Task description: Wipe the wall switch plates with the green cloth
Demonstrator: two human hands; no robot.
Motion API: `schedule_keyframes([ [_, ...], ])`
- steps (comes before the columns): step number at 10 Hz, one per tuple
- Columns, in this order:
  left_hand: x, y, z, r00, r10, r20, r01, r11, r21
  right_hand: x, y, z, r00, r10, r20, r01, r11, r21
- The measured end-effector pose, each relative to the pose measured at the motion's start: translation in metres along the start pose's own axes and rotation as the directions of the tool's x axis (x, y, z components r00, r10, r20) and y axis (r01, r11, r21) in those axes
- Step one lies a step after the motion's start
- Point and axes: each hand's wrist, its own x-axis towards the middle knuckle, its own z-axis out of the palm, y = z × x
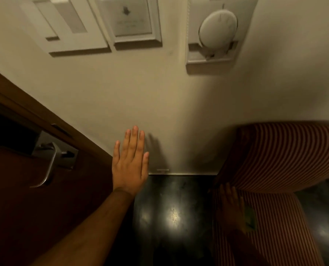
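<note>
Three white switch plates hang high on the cream wall: a wide rocker plate, a framed square plate beside it, and a plate with a round dial further right. My left hand is flat and open, fingers pointing up, low against the wall and well below the plates. My right hand is blurred at the lower right, over the striped seat. A bit of the green cloth shows at its right side, apparently in its grip.
A brown wooden door with a metal lever handle fills the left. A red-and-white striped upholstered seat stands against the wall at the right. Dark glossy floor lies below.
</note>
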Motion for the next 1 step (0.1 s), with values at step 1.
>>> schedule_keyframes([
  [1, 0.0113, 0.0007, -0.0202, 0.999, -0.017, -0.041, 0.017, 1.0, 0.001, 0.0035, -0.0245, -0.0195, 0.999, -0.044, -0.011, 0.045, 0.997, 0.066],
])
